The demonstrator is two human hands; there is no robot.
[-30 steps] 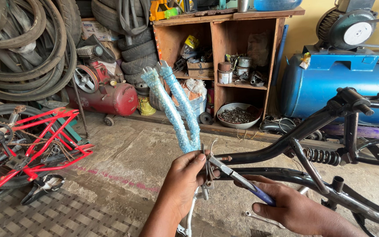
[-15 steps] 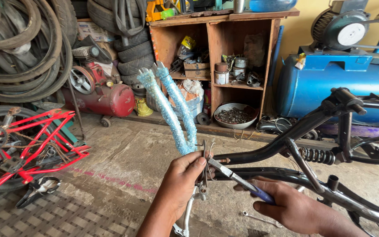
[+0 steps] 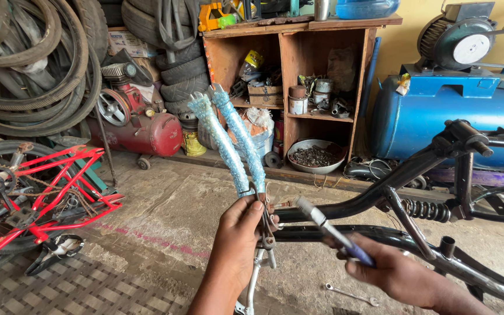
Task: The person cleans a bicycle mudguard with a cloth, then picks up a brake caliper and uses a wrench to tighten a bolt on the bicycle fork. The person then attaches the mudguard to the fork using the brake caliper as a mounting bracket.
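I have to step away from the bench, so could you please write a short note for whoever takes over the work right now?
Left hand grips the crown of the blue-wrapped bicycle fork, legs pointing up.
Right hand holds a blue-handled tool, its tip raised toward the fork crown but not touching it.
The black bicycle frame stands to the right; a spanner lies on the floor under the hands.
Done: fork is in hand, apart from the frame.
Left: fork is not yet fitted to anything.

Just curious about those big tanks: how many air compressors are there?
2. A red compressor stands on the floor left of the wooden shelf; a blue one stands to its right. Others may be hidden.
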